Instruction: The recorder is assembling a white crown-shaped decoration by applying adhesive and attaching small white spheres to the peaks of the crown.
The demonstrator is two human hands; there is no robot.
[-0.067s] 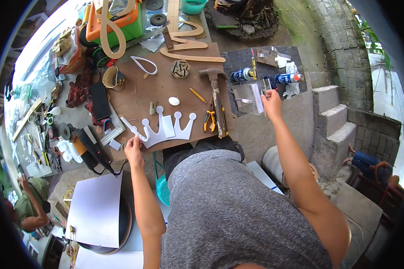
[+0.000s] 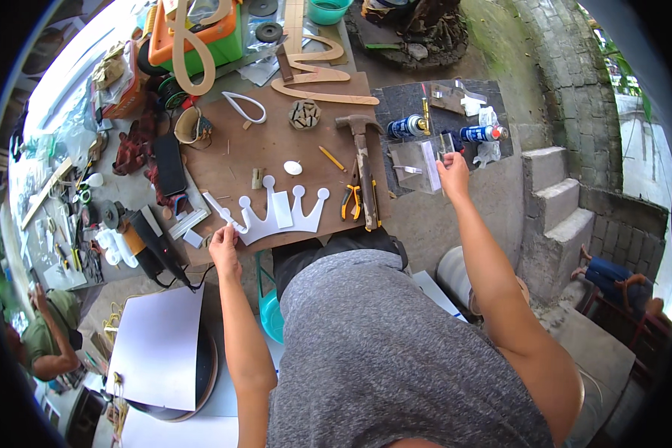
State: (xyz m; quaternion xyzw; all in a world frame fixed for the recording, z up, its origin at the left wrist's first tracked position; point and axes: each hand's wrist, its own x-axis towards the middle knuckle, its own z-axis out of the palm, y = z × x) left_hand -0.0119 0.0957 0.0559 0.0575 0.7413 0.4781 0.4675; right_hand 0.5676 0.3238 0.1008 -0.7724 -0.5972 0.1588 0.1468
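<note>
At the table's near left, my left hand [image 2: 225,245] pinches a narrow bent white strip [image 2: 218,207]. Right beside it lies a flat white crown-shaped cutout [image 2: 259,225] with round-tipped points. A small white rectangle [image 2: 281,210] rests on the crown. My right hand [image 2: 453,175] reaches out over the dark side surface, its fingers closed around something slim that I cannot make out. Next to those fingers is a clear plastic sheet with a whitish strip [image 2: 429,166]. A hammer [image 2: 361,164], yellow-handled pliers [image 2: 351,200] and a pencil [image 2: 331,158] lie between my hands.
Two spray cans, one [image 2: 408,125] left and one [image 2: 484,134] right, lie beyond my right hand. A power tool [image 2: 145,235] and a black phone [image 2: 169,164] sit on the left. Concrete steps [image 2: 549,187] rise at right. Other people are at the far left and right.
</note>
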